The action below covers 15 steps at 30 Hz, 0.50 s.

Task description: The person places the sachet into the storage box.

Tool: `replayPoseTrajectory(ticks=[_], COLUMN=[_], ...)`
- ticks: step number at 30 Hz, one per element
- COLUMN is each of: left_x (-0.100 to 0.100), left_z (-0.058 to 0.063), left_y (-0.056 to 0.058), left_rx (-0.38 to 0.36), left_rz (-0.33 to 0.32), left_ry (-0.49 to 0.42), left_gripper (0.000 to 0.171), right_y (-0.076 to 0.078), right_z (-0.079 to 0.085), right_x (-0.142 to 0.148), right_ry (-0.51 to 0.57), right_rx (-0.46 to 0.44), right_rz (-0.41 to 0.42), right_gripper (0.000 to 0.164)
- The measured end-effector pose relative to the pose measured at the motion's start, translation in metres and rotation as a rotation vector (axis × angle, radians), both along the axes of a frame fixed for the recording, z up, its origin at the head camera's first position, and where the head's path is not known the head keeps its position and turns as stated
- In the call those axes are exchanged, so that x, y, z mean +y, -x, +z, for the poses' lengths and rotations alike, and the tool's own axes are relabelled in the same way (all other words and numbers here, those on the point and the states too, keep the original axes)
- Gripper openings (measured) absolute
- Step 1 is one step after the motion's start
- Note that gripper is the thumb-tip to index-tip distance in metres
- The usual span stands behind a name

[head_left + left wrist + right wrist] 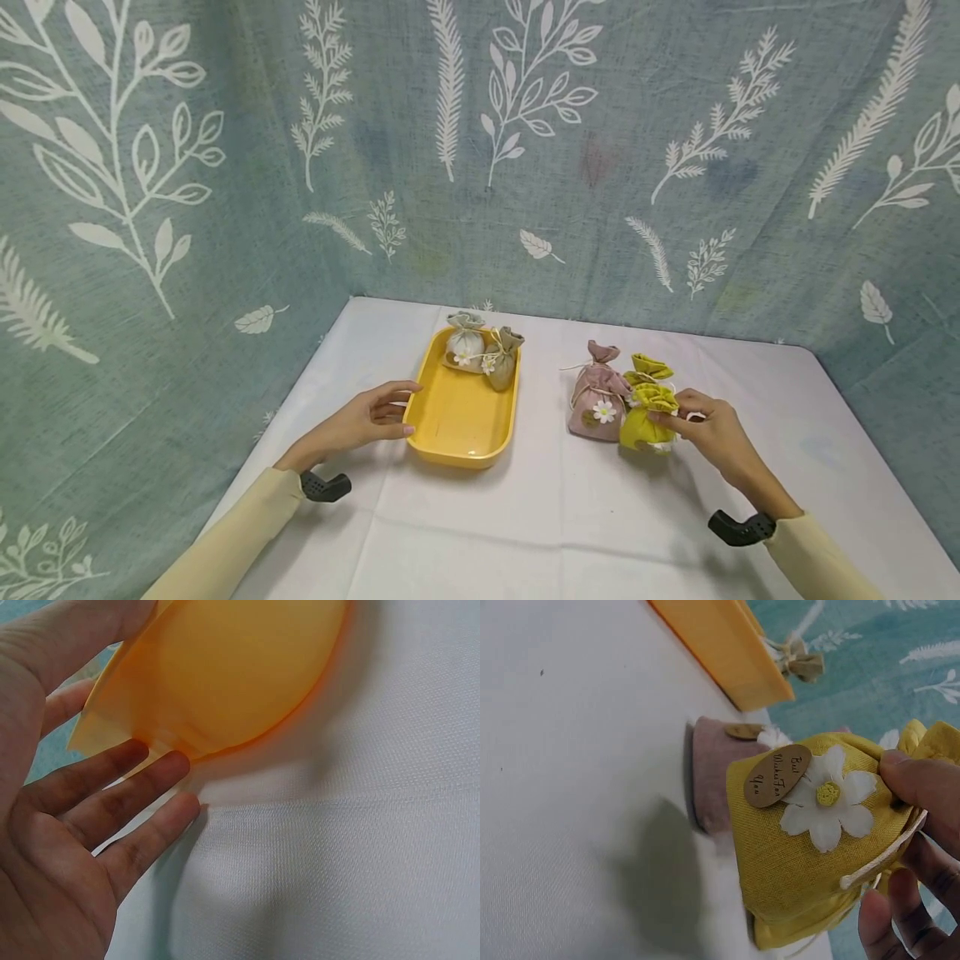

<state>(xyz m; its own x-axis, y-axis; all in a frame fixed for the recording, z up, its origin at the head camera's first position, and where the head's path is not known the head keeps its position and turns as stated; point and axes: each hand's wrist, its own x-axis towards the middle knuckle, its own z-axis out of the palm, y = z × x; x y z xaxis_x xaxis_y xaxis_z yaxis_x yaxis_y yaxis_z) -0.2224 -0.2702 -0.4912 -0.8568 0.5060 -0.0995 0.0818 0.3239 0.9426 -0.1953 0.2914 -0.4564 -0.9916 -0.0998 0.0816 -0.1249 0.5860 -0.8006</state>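
In the head view my right hand (708, 429) pinches the gathered neck of a yellow-green drawstring pouch (802, 862), which bears a white flower and an oval tag. I cannot tell whether its base touches the table. A second yellow-green pouch (649, 367) stands just behind, and two pink pouches (592, 408) are close on the left. My left hand (371, 414) touches the near left rim of a yellow tray (457, 417), its fingers mostly straight; the index fingertip is hidden in the left wrist view. Inside the tray's far end sit a pale grey pouch (465, 343) and an olive-brown pouch (504, 358).
A white cloth (495, 533) covers the table. Green curtains (480, 208) with white leaf prints hang behind it and along its left side. A strip of tablecloth lies between the tray and the pink pouches.
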Motion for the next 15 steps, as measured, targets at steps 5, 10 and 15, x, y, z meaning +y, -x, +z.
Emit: replayPoseTrajectory(ticks=[5,10,15], left_x=[0.000,0.001,0.000], left_z=[0.001,0.001,0.000], left_y=[0.000,0.001,0.001], left_rx=[-0.004,-0.001,-0.004], left_rz=[-0.001,-0.005,-0.005], left_ry=[0.001,0.006,0.007], left_gripper=[0.079,0.080,0.080], right_y=[-0.002,-0.001,-0.002], right_z=[0.006,0.008,0.011], right_x=[-0.006,-0.013,-0.021], right_ry=[0.023,0.023,0.021], right_rx=[0.015,0.054,0.045], right_rz=[0.024,0.032,0.018], right_gripper=[0.031,0.045,0.032])
